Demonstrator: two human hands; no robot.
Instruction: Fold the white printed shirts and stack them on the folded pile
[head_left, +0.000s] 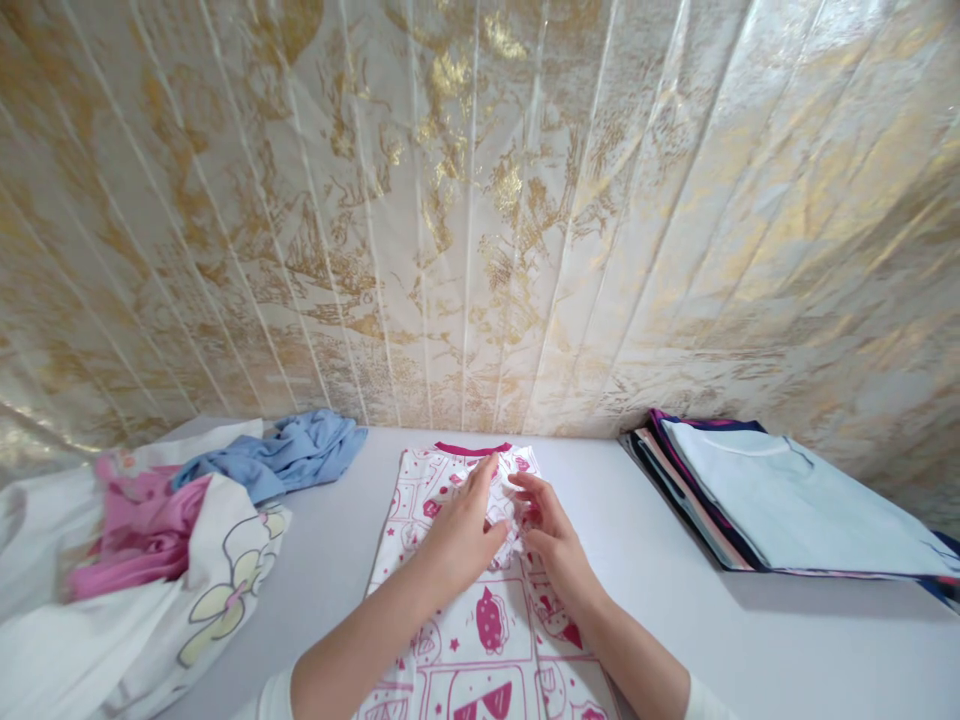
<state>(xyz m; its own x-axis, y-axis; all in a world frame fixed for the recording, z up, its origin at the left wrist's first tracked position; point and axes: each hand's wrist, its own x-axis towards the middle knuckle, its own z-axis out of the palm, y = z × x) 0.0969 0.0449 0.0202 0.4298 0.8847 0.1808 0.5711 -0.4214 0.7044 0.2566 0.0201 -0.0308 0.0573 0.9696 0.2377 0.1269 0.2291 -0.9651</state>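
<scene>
A white top with pink cartoon prints and a dark pink neckband (491, 615) lies front and centre on the table, neckline away from me. Its sides look folded inward, with a crumpled part of the fabric near the upper middle. My left hand (466, 530) rests on that upper part, fingers stretched out together and thumb apart. Close to its right, my right hand (551, 535) touches the bunched fabric by the top's right edge, with fingers bent and the thumb held away from them. Some fabric under both hands is hidden.
On the left lies a loose heap of clothes: a blue garment (289, 455), a pink one (146, 525) and a white one with yellow flowers (232, 575). A stack of folded clothes (795, 495) sits at right. A gold-patterned curtain (465, 220) hangs behind the white table (322, 560).
</scene>
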